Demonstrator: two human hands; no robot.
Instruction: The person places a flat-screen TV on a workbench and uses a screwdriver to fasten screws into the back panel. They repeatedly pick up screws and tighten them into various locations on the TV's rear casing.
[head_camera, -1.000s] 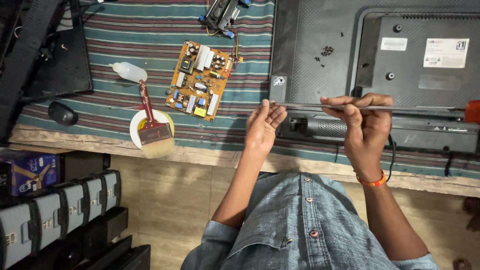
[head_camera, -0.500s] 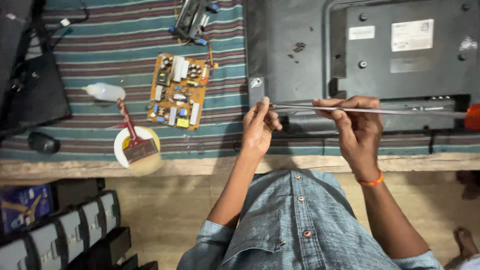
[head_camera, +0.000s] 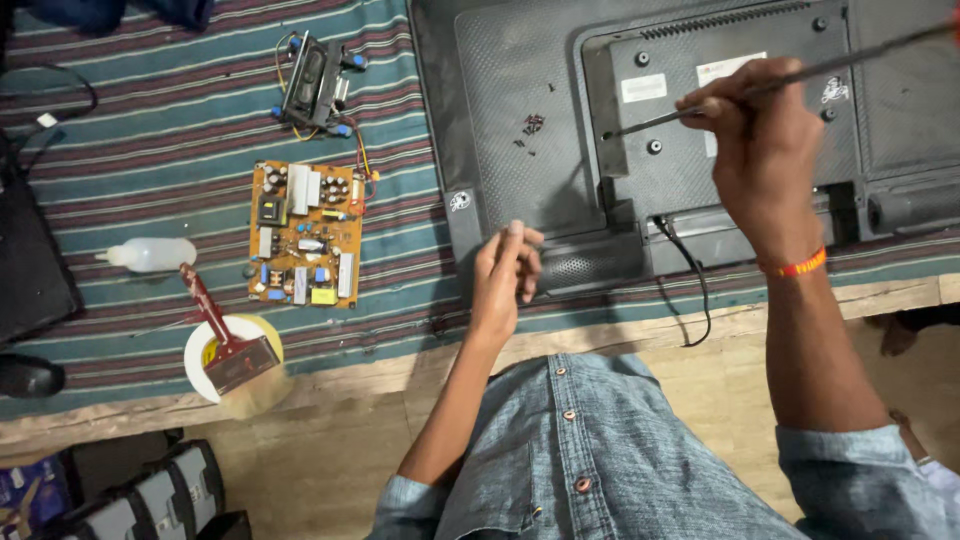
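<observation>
From the head view, the right hand (head_camera: 765, 140) is closed around the shaft of a long screwdriver (head_camera: 700, 103), its thin metal rod running down-left so that the tip sits at a spot on the raised rear panel of a dark grey television (head_camera: 540, 80) lying face down on the worktop (head_camera: 150, 130), which is covered with a striped cloth in teal, maroon and white. An orange band circles that wrist. The left hand (head_camera: 507, 275) rests with its fingers loosely curled together at the lower edge of the television, near its bottom left corner and touching the casing; whether it pinches anything small cannot be told. A little cluster of loose dark screws (head_camera: 530, 125) lies on the back cover, well apart from both hands. A black cable (head_camera: 690, 270) leaves the television's lower part and loops over the wooden front edge of the worktop. To the left of the television lies an orange circuit board (head_camera: 305, 235), and above it a small black speaker unit (head_camera: 312, 75) with coloured wires. Farther left a white squeeze bottle (head_camera: 150, 254) lies on its side, and near the front edge a red-handled brush (head_camera: 230, 345) rests across a white roll of tape (head_camera: 205, 355). Nothing lies between the hands and the television back.
</observation>
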